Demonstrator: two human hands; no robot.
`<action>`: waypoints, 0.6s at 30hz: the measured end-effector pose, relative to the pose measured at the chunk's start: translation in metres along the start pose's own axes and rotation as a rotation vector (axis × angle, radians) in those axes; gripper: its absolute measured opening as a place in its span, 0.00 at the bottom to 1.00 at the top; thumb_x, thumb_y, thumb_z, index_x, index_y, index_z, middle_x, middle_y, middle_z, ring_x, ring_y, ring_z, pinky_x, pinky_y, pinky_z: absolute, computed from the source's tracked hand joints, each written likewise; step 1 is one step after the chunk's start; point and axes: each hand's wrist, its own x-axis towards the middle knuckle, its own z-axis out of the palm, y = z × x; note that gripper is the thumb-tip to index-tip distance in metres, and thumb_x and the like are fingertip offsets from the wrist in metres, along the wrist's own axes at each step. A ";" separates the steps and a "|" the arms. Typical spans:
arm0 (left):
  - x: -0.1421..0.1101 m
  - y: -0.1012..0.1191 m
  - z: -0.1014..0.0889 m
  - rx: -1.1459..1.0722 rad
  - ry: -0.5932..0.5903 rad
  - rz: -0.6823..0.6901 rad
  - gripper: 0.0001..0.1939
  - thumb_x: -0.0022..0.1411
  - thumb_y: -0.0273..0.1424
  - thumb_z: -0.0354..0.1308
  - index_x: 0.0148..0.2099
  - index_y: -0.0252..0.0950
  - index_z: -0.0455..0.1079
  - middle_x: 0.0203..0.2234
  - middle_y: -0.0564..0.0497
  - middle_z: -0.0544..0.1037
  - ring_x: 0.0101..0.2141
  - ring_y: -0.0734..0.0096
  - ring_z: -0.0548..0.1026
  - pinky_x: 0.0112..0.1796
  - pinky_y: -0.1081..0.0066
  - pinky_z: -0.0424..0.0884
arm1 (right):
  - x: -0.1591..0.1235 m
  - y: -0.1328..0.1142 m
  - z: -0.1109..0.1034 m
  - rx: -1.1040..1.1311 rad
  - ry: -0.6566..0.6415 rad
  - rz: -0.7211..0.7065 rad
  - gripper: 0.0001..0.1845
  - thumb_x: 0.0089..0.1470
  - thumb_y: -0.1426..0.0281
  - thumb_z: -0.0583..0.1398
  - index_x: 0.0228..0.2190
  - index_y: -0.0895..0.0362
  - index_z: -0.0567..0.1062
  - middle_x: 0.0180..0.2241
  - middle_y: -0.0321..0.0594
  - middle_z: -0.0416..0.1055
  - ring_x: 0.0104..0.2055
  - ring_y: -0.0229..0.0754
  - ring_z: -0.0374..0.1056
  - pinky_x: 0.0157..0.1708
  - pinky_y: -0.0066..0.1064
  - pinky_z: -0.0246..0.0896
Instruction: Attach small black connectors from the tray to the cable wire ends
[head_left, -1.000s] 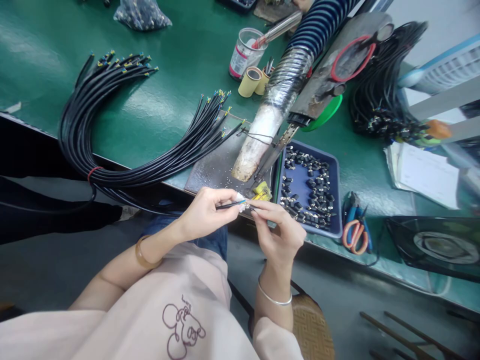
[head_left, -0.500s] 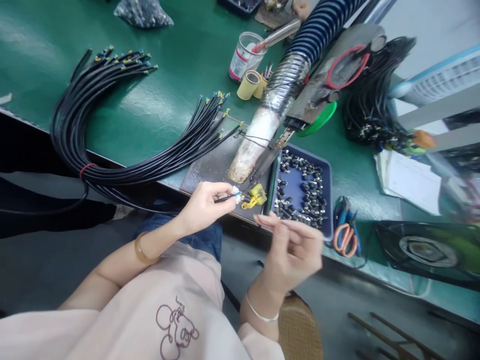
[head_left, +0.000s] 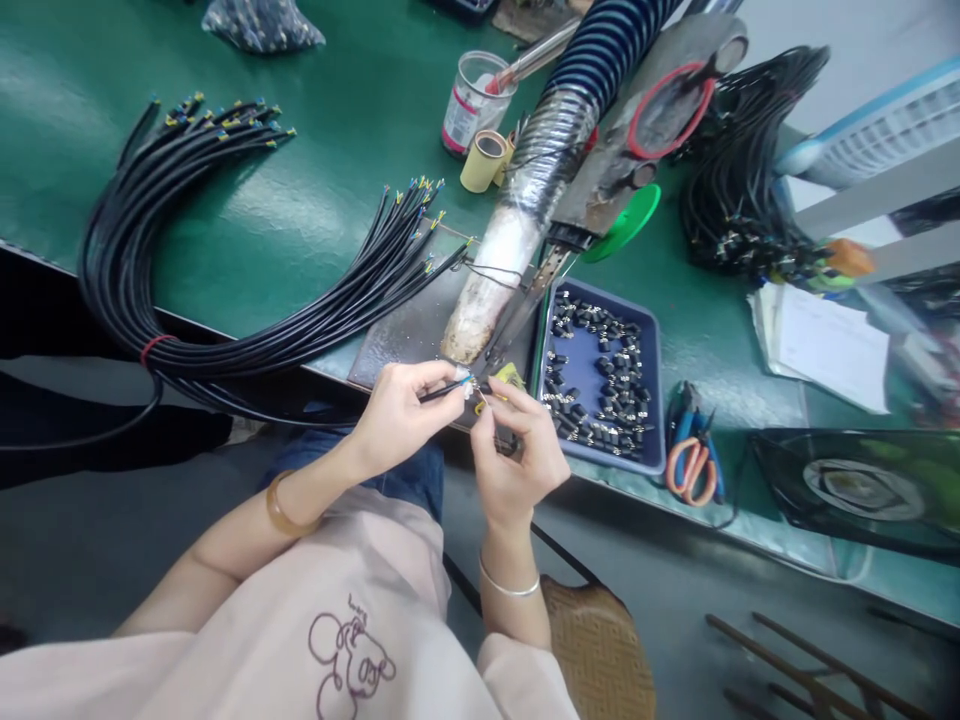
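My left hand (head_left: 409, 415) pinches the end of a black cable (head_left: 444, 389) between thumb and fingertips, with a blue wire showing at its tip and a bit of white material beside it. Just to the right, my right hand (head_left: 521, 445) has its thumb and forefinger pressed together close to that tip; what lies in the pinch is too small to name. A yellow clip-like piece (head_left: 511, 376) is partly hidden behind the right fingers. Above both hands end a taped white hose nozzle (head_left: 480, 290) and a long metal soldering tool (head_left: 517, 315).
A bundle of black cables (head_left: 225, 352) curves over the table at left. At right stand a blue tray (head_left: 658, 400) of small black connectors, pliers (head_left: 691, 470) and papers (head_left: 825, 345). A plastic cup (head_left: 476, 105) and yellow cardboard tubes (head_left: 482, 162) sit behind the hose.
My right hand has moved left from in front of the tray to the cable tip. My left hand stays at nearly the same spot, still pinching the cable. The view has shifted slightly.
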 end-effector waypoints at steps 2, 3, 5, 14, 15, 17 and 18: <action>0.000 0.002 0.000 0.003 0.001 0.015 0.10 0.61 0.31 0.57 0.31 0.31 0.73 0.21 0.55 0.67 0.24 0.78 0.63 0.27 0.77 0.62 | 0.001 0.000 -0.001 0.009 0.004 0.004 0.09 0.57 0.78 0.65 0.36 0.52 0.75 0.41 0.40 0.82 0.41 0.42 0.81 0.41 0.34 0.79; 0.000 0.003 0.000 0.007 0.005 0.024 0.10 0.61 0.31 0.57 0.30 0.31 0.72 0.21 0.55 0.67 0.24 0.78 0.63 0.27 0.77 0.62 | 0.002 -0.001 -0.001 0.010 0.003 0.008 0.09 0.56 0.78 0.65 0.36 0.52 0.75 0.41 0.40 0.82 0.41 0.41 0.81 0.41 0.33 0.78; -0.001 0.004 0.001 0.013 0.016 0.050 0.10 0.61 0.30 0.57 0.29 0.31 0.72 0.20 0.55 0.66 0.24 0.78 0.62 0.26 0.78 0.61 | 0.004 -0.001 -0.001 0.007 0.001 0.018 0.09 0.56 0.78 0.65 0.35 0.52 0.75 0.40 0.39 0.82 0.41 0.41 0.81 0.42 0.33 0.78; 0.000 -0.001 0.002 -0.038 0.025 0.069 0.08 0.61 0.29 0.58 0.34 0.30 0.75 0.21 0.56 0.68 0.24 0.80 0.63 0.26 0.80 0.62 | 0.006 -0.003 -0.001 -0.064 0.013 0.001 0.07 0.57 0.77 0.66 0.34 0.54 0.76 0.38 0.37 0.82 0.39 0.39 0.80 0.41 0.30 0.76; 0.000 -0.001 0.002 -0.040 0.022 0.059 0.08 0.61 0.29 0.58 0.34 0.30 0.75 0.21 0.56 0.68 0.24 0.79 0.63 0.27 0.79 0.62 | 0.007 -0.003 -0.001 -0.071 0.015 -0.002 0.07 0.57 0.77 0.66 0.34 0.54 0.76 0.38 0.37 0.82 0.39 0.39 0.80 0.41 0.30 0.76; -0.001 -0.002 0.001 -0.044 0.017 0.041 0.08 0.61 0.30 0.58 0.33 0.31 0.75 0.21 0.56 0.68 0.24 0.79 0.63 0.27 0.79 0.62 | 0.008 -0.005 0.000 -0.093 0.016 -0.022 0.07 0.57 0.77 0.66 0.35 0.54 0.76 0.37 0.37 0.82 0.39 0.39 0.80 0.41 0.30 0.76; -0.001 -0.002 0.001 -0.049 0.016 0.034 0.09 0.61 0.30 0.58 0.32 0.31 0.74 0.21 0.56 0.67 0.24 0.79 0.63 0.27 0.78 0.62 | 0.008 -0.005 0.001 -0.108 0.016 -0.035 0.07 0.57 0.78 0.66 0.35 0.54 0.76 0.37 0.37 0.82 0.39 0.39 0.80 0.41 0.30 0.75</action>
